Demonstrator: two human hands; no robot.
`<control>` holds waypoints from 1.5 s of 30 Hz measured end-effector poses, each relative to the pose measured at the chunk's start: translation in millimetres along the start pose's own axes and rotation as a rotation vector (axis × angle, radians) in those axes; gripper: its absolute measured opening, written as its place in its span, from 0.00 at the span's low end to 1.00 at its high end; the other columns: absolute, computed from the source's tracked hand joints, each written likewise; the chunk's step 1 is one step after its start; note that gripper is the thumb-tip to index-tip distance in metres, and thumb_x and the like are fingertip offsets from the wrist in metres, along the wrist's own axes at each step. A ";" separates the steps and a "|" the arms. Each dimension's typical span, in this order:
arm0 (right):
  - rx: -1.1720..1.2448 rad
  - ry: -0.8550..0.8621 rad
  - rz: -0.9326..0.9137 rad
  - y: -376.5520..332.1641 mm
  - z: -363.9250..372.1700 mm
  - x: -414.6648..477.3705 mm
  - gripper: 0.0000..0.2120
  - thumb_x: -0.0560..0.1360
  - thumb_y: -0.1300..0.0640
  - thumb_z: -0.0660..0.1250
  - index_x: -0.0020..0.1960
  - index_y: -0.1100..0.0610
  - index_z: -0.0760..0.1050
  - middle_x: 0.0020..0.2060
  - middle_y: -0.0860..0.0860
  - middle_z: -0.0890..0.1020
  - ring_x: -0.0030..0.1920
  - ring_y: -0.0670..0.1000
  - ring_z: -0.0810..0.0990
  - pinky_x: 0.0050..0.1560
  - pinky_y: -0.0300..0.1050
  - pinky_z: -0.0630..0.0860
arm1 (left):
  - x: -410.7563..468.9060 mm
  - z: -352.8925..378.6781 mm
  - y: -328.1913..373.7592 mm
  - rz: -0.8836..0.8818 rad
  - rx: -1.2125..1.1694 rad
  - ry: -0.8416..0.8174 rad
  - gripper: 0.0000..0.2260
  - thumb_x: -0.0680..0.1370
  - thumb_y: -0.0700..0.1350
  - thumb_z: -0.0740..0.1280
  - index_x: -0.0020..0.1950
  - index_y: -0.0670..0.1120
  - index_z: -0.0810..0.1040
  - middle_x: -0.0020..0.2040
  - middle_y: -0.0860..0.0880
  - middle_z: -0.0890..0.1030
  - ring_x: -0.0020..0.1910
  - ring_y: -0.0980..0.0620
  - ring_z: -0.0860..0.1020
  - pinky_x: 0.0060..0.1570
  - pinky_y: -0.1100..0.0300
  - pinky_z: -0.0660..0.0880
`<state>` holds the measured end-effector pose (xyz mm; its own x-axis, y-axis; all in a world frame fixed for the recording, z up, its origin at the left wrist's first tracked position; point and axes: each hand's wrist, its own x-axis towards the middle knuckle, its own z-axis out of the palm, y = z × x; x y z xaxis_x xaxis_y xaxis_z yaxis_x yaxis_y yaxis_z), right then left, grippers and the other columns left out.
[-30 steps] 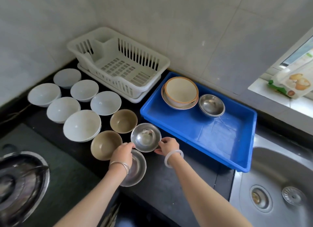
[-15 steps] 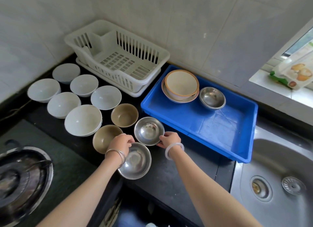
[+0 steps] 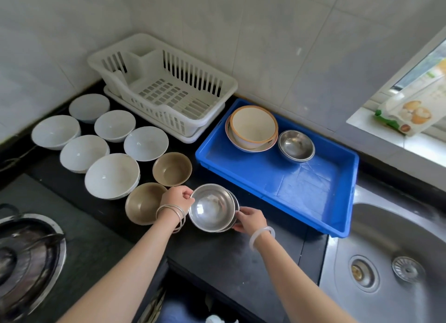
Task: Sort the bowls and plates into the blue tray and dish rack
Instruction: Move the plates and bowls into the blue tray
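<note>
Two steel bowls [image 3: 212,208] sit stacked on the black counter, just in front of the blue tray [image 3: 301,192]. My left hand [image 3: 177,199] pinches the stack's left rim, and my right hand [image 3: 249,219] holds its right side. The tray holds a cream bowl [image 3: 253,126] on a plate and a steel bowl [image 3: 296,145]. The white dish rack [image 3: 166,91] stands empty at the back. Two brown bowls [image 3: 171,169] and several white bowls [image 3: 111,175] lie to the left.
A steel sink [image 3: 386,262] lies at the right, beside the tray. A gas burner [image 3: 26,257] is at the lower left. A food packet [image 3: 415,105] leans on the window sill at the upper right. Tiled walls close the back.
The two steel bowls that lay apart now sit one inside the other. Both hands have closed in on the stack's rims.
</note>
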<state>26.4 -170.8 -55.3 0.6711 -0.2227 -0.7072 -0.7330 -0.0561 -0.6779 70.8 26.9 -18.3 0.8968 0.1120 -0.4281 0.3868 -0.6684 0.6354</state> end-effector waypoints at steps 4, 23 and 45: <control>0.024 -0.011 -0.003 -0.1 0.4 -2.1 0.07 0.76 0.58 0.65 0.50 0.54 0.81 0.41 0.53 0.84 0.37 0.50 0.83 0.33 0.36 0.79 | -1.0 10.9 1.2 -0.019 -0.038 -0.034 0.06 0.72 0.38 0.67 0.47 0.45 0.80 0.36 0.51 0.78 0.43 0.46 0.80 0.50 0.53 0.78; 0.031 0.112 -0.108 -25.8 -1.4 -5.9 0.11 0.75 0.59 0.63 0.53 0.53 0.81 0.33 0.50 0.83 0.30 0.44 0.81 0.33 0.35 0.78 | 34.9 4.7 14.2 -0.183 -0.490 -0.321 0.12 0.75 0.35 0.65 0.57 0.43 0.75 0.45 0.46 0.79 0.44 0.48 0.79 0.34 0.56 0.79; 0.188 0.519 -0.221 -123.9 -184.5 88.0 0.05 0.76 0.58 0.63 0.47 0.53 0.78 0.33 0.48 0.80 0.32 0.48 0.79 0.42 0.43 0.79 | 97.2 131.7 229.6 -0.028 -0.719 -0.309 0.11 0.76 0.32 0.62 0.57 0.34 0.76 0.47 0.44 0.77 0.47 0.46 0.76 0.50 0.56 0.75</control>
<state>155.8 -363.0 3.5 0.6287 -0.6747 -0.3867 -0.5182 0.0073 -0.8552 218.5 -212.5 1.3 0.8249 -0.1588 -0.5425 0.5473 -0.0156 0.8368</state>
